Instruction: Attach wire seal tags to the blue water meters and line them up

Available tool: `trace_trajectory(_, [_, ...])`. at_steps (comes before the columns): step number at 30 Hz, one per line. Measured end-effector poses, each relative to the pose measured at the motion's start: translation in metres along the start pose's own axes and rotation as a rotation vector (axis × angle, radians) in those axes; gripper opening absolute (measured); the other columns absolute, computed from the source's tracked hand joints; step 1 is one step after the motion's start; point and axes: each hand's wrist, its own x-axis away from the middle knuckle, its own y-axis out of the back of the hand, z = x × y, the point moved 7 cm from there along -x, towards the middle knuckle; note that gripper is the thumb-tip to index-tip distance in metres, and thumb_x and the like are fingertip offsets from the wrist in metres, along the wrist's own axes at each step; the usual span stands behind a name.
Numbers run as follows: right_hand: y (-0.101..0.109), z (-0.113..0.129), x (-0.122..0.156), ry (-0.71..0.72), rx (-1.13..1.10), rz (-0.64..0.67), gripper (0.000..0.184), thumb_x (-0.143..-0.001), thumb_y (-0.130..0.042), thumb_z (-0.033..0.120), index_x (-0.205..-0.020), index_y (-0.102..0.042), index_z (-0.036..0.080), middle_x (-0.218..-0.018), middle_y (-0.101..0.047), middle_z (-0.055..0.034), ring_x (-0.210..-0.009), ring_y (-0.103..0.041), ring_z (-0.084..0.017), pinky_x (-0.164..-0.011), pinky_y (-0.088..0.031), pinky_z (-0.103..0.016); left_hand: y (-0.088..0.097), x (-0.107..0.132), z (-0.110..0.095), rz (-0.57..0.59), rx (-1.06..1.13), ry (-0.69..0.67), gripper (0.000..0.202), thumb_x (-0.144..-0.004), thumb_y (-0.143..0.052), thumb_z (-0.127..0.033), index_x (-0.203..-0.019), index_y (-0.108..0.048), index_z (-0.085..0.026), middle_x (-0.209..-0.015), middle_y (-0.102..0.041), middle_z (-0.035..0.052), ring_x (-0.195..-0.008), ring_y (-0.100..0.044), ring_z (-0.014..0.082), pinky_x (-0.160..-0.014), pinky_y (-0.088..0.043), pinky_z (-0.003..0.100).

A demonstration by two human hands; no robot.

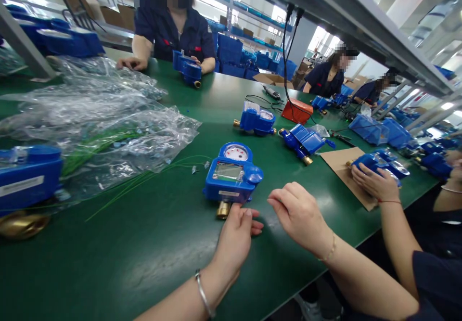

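A blue water meter with a round dial, a small screen and a brass fitting lies on the green table just ahead of my hands. My left hand, with a silver bracelet on the wrist, rests on the table. Its fingers are pressed together, and their tips sit beside the brass fitting. My right hand, with a thin gold bracelet, hovers a little to the right of the meter, fingers curled inward. I cannot make out anything inside either hand.
Crumpled clear plastic bags and thin green wires lie to the left, beside another blue meter. Two more meters and an orange device lie further back. A co-worker's hand holds a meter on cardboard. Another person sits opposite.
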Motion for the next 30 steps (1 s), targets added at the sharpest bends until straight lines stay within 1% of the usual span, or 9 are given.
trace_trajectory(7, [0.0025,0.0015,-0.0060,-0.002,0.006,0.010,0.017,-0.092,-0.044,0.022,-0.084,-0.057,0.018,-0.075,-0.056,-0.0048,-0.074,-0.048,-0.019,-0.068,-0.039,-0.032,0.0016,-0.0015,-0.0010,0.036,0.003,0.002,0.017,-0.086,-0.046,-0.031,-0.091,-0.047,-0.015,-0.083,-0.059,0.0039,-0.065,-0.058,0.0128,-0.059,-0.049,0.026])
trace_trajectory(13, [0.0048,0.0023,-0.0044,0.001,0.009,0.009,0.016,-0.091,-0.045,0.021,-0.083,-0.057,0.018,-0.074,-0.056,-0.0043,-0.073,-0.049,-0.018,-0.068,-0.039,-0.031,0.0026,-0.0024,0.0016,0.046,-0.026,0.002,0.020,-0.087,-0.041,-0.030,-0.099,-0.045,-0.015,-0.079,-0.058,0.0029,-0.062,-0.058,0.0127,-0.058,-0.048,0.026])
trace_trajectory(15, [0.0040,0.0024,-0.0029,0.003,0.013,0.016,0.016,-0.091,-0.045,0.020,-0.082,-0.057,0.017,-0.074,-0.056,-0.0042,-0.073,-0.049,-0.018,-0.068,-0.039,-0.031,0.0025,-0.0030,0.0038,0.048,-0.032,0.003,0.019,-0.088,-0.040,-0.031,-0.098,-0.045,-0.015,-0.078,-0.058,0.0028,-0.062,-0.058,0.0128,-0.058,-0.048,0.026])
trace_trajectory(20, [0.0027,0.0015,-0.0008,-0.004,0.016,0.025,0.016,-0.091,-0.045,0.021,-0.082,-0.058,0.016,-0.073,-0.055,-0.0040,-0.072,-0.048,-0.018,-0.067,-0.038,-0.030,0.0010,-0.0039,0.0055,0.063,-0.016,-0.009,0.017,-0.087,-0.041,-0.031,-0.094,-0.045,-0.016,-0.079,-0.057,0.0028,-0.063,-0.057,0.0132,-0.059,-0.048,0.027])
trace_trajectory(30, [0.0040,0.0019,-0.0026,-0.009,0.014,0.021,0.016,-0.091,-0.045,0.021,-0.083,-0.058,0.015,-0.074,-0.055,-0.0045,-0.073,-0.049,-0.018,-0.069,-0.039,-0.030,-0.0001,-0.0038,0.0049,0.082,-0.014,-0.008,0.020,-0.087,-0.040,-0.031,-0.100,-0.042,-0.016,-0.080,-0.057,0.0033,-0.066,-0.059,0.0145,-0.060,-0.048,0.028])
